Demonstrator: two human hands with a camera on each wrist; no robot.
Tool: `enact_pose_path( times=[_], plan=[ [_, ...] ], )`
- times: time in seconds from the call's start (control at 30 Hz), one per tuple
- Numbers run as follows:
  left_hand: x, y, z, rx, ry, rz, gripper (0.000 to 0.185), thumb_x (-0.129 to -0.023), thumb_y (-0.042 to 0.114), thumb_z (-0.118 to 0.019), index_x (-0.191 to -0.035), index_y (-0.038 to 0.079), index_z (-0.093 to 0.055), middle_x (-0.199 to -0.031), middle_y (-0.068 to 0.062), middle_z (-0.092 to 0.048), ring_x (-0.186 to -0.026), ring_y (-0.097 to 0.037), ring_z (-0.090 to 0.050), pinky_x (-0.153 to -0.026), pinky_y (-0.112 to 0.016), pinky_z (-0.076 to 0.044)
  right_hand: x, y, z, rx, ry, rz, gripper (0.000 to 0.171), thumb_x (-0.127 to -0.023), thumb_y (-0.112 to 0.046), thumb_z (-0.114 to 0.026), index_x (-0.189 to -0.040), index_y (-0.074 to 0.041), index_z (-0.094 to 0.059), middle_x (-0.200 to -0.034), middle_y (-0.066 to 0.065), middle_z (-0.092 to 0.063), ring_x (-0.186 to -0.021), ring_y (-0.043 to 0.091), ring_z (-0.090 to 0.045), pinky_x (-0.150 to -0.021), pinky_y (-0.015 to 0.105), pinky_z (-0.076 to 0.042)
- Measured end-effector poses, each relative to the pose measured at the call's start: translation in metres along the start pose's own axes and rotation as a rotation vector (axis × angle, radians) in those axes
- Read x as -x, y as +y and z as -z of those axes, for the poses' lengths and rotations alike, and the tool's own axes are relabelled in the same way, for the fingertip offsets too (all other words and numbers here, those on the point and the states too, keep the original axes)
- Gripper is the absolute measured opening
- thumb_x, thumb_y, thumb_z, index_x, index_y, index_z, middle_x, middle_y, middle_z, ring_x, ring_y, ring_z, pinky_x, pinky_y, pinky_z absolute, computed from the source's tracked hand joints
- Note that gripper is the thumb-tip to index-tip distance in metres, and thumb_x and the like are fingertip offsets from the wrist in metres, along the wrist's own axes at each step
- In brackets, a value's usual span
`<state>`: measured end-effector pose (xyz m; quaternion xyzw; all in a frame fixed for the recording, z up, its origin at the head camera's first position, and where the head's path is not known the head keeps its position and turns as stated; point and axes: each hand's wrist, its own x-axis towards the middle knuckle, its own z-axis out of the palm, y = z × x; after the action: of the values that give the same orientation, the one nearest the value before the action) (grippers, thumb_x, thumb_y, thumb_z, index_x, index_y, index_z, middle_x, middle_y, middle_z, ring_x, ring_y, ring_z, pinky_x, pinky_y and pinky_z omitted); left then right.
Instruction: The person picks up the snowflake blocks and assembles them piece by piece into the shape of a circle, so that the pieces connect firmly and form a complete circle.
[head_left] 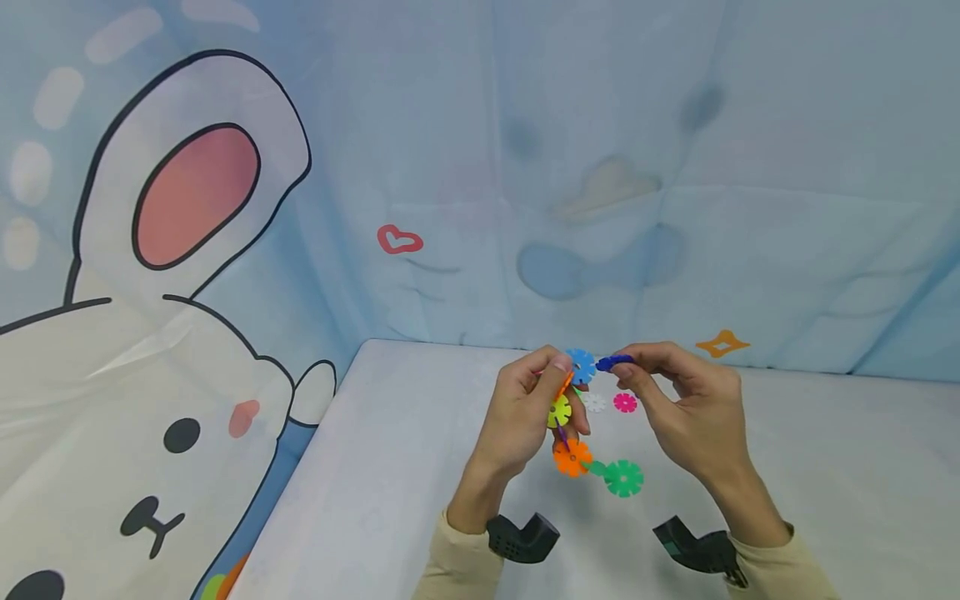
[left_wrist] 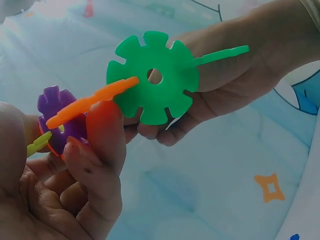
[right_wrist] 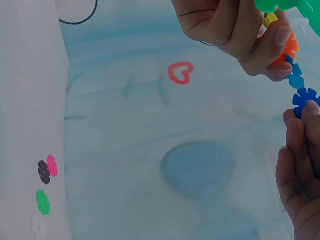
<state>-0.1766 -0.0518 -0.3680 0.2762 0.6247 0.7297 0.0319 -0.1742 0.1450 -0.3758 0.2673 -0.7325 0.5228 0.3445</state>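
Your white counter (head_left: 420,467) is bounded at twelve o'clock by a pale-blue fabric backdrop (head_left: 465,150); a large printed white rabbit (head_left: 112,375) fills nine o'clock. Above the counter, your left hand (head_left: 521,408) pinches a chain of colourful notched plastic discs (head_left: 577,465), trailing toward four o'clock. Your right hand (head_left: 697,408) pinches a dark-blue notched plastic disc (head_left: 615,363) at three o'clock of the chain's light-blue disc (head_left: 583,363); whether the two interlock is hard to tell. A pink notched plastic disc (head_left: 625,403) and a white notched disc (head_left: 596,403) lie on the counter.

the left grip (right_wrist: 235,35) partly hides an orange notched disc (right_wrist: 291,48). the right wrist view crops a green notched disc (right_wrist: 274,4).
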Motion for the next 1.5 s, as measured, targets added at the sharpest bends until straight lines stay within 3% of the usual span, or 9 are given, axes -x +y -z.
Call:
enact_pose_path(
  times=[0.1, 0.23, 0.33, 0.4, 0.5, 0.6, 0.83, 1.33, 1.5],
  plan=[
    [0.000, 0.000, 0.000, 0.004, -0.010, -0.004, 0.036, -0.114, 0.021, -0.045, -0.097, -0.008, -0.056, -0.067, -0.040, -0.056, -0.053, -0.007, -0.062, -0.049, -0.020, -0.053, -0.001, 0.000, 0.000, 0.009, 0.002, 0.019, 0.012, -0.088, 0.005, -0.081, -0.099, 0.002, -0.078, -0.088, 0.012, -0.078, -0.078, 0.001, -0.071, -0.084, 0.011, -0.059],
    [0.000, 0.001, -0.001, -0.019, -0.029, -0.007, 0.034, -0.114, 0.019, -0.044, -0.093, -0.006, -0.055, -0.067, -0.037, -0.058, -0.051, -0.008, -0.060, -0.048, -0.021, -0.053, -0.002, -0.001, 0.002, 0.101, -0.001, 0.085, 0.020, -0.081, 0.011, -0.084, -0.096, -0.002, -0.079, -0.085, 0.011, -0.079, -0.078, -0.001, -0.071, -0.082, 0.008, -0.056],
    [0.001, 0.001, 0.000, -0.050, -0.056, -0.012, 0.034, -0.115, 0.018, -0.044, -0.092, -0.005, -0.054, -0.066, -0.035, -0.060, -0.048, -0.009, -0.058, -0.045, -0.023, -0.054, -0.003, -0.003, 0.004, 0.194, 0.010, 0.158, 0.004, -0.090, -0.004, -0.083, -0.092, -0.003, -0.080, -0.083, 0.008, -0.079, -0.075, 0.003, -0.072, -0.078, 0.007, -0.054],
    [0.001, 0.001, 0.000, -0.073, -0.068, -0.009, 0.034, -0.115, 0.019, -0.044, -0.092, -0.004, -0.054, -0.066, -0.033, -0.060, -0.046, -0.009, -0.057, -0.044, -0.025, -0.054, -0.003, -0.006, 0.004, 0.233, 0.022, 0.192, 0.006, -0.091, -0.007, -0.083, -0.091, -0.003, -0.079, -0.082, 0.007, -0.080, -0.072, 0.009, -0.073, -0.076, 0.007, -0.053],
    [0.001, 0.001, 0.001, -0.099, -0.070, 0.000, 0.034, -0.115, 0.021, -0.044, -0.092, -0.003, -0.056, -0.065, -0.031, -0.061, -0.045, -0.010, -0.056, -0.042, -0.027, -0.053, -0.004, -0.009, 0.002, 0.260, 0.042, 0.217, 0.006, -0.086, 0.001, -0.083, -0.089, -0.002, -0.079, -0.081, 0.007, -0.080, -0.068, 0.014, -0.073, -0.073, 0.007, -0.052],
    [0.001, 0.001, 0.002, -0.114, -0.068, 0.014, 0.034, -0.114, 0.021, -0.045, -0.090, -0.001, -0.056, -0.064, -0.031, -0.061, -0.044, -0.010, -0.056, -0.041, -0.026, -0.053, -0.003, -0.009, -0.001, 0.262, 0.045, 0.223, 0.022, -0.074, 0.015, -0.082, -0.087, -0.002, -0.079, -0.081, 0.007, -0.080, -0.066, 0.015, -0.072, -0.071, 0.007, -0.053],
    [-0.002, -0.006, 0.003, -0.091, -0.100, 0.008, 0.037, -0.115, 0.020, -0.044, -0.088, -0.003, -0.055, -0.065, -0.033, -0.060, -0.043, -0.009, -0.056, -0.039, -0.027, -0.051, 0.000, -0.005, -0.002, 0.267, 0.035, 0.212, 0.021, -0.075, 0.016, -0.079, -0.086, -0.002, -0.077, -0.081, 0.007, -0.080, -0.065, 0.011, -0.069, -0.066, 0.008, -0.051],
    [-0.002, -0.011, 0.006, -0.076, -0.136, 0.037, 0.037, -0.115, 0.018, -0.042, -0.087, -0.004, -0.053, -0.066, -0.036, -0.061, -0.041, -0.009, -0.056, -0.039, -0.024, -0.048, 0.005, -0.004, -0.009, 0.270, 0.053, 0.203, 0.033, -0.066, 0.027, -0.078, -0.083, -0.002, -0.076, -0.077, 0.007, -0.078, -0.062, 0.013, -0.069, -0.059, 0.010, -0.048],
    [-0.004, -0.010, 0.017, -0.108, -0.139, 0.026, 0.035, -0.115, 0.017, -0.042, -0.090, -0.005, -0.054, -0.069, -0.035, -0.063, -0.045, -0.010, -0.060, -0.042, -0.025, -0.050, 0.004, 0.004, -0.010, 0.218, -0.020, 0.162, 0.006, -0.091, -0.004, -0.083, -0.095, -0.003, -0.080, -0.085, 0.009, -0.080, -0.070, 0.013, -0.073, -0.072, 0.008, -0.054]
  ],
)
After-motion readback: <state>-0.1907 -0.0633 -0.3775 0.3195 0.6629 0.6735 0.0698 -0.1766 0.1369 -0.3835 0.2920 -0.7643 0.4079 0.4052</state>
